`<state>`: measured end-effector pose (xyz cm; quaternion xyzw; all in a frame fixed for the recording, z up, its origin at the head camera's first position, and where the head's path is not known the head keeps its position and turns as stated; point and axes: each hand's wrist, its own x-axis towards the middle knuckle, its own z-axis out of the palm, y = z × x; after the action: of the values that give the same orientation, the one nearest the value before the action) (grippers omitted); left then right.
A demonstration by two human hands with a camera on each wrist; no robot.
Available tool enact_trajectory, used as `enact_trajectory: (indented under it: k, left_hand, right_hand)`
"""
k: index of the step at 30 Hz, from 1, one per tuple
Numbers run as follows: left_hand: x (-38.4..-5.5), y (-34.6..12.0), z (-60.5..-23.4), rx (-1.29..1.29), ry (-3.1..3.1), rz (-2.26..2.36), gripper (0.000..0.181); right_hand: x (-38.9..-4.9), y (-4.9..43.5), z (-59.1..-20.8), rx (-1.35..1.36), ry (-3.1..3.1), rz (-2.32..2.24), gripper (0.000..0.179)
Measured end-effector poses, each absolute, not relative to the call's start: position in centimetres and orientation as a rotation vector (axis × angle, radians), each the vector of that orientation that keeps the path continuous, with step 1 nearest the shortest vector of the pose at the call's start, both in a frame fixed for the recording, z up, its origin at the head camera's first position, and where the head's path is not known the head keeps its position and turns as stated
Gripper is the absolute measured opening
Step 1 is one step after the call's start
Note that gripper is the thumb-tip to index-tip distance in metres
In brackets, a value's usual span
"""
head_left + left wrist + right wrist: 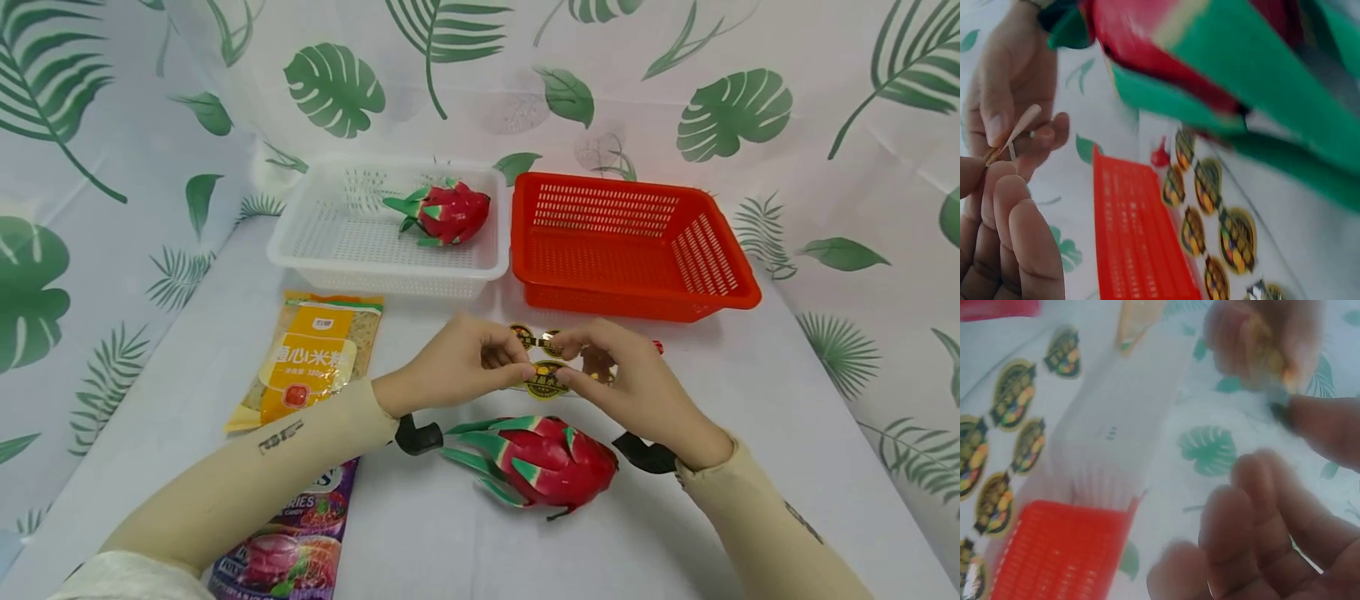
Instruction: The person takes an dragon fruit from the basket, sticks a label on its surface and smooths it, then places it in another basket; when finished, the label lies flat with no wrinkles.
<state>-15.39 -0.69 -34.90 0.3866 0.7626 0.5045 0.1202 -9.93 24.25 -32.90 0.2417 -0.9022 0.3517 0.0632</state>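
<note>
My left hand [468, 362] and right hand [630, 379] meet over the table, fingertips close together. Between them both thumbs and fingers pinch a small curled sticker [1022, 123], pale on the back; its face is blurred in the right wrist view. Below the hands lies a clear sheet of black and gold oval stickers [547, 381], partly covered by the fingers. Just in front of the wrists, a dragon fruit [558, 462] with green leaf tips lies on its side.
At the back stand a white basket [322, 260] holding another dragon fruit [453, 212] and a red basket [607, 292]. Left are a yellow food packet [318, 358] and a purple candy bag [300, 542], partly under my left arm. A small red thing [657, 347] shows beyond my right hand.
</note>
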Motion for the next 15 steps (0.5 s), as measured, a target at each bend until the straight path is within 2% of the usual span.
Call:
enact_trajectory:
  k: [5,15]
  left_hand:
    - [-14.0,-0.5,-34.4,1.060,2.163,1.470,0.006]
    - [-10.9,1.1,-34.3,1.111,2.160,1.274,0.008]
  right_hand:
    - [-7.7,25.7,-33.3,0.712,-2.708,1.092,0.019]
    - [-3.6,26.8,-34.5,0.648,-2.770,1.161,0.025]
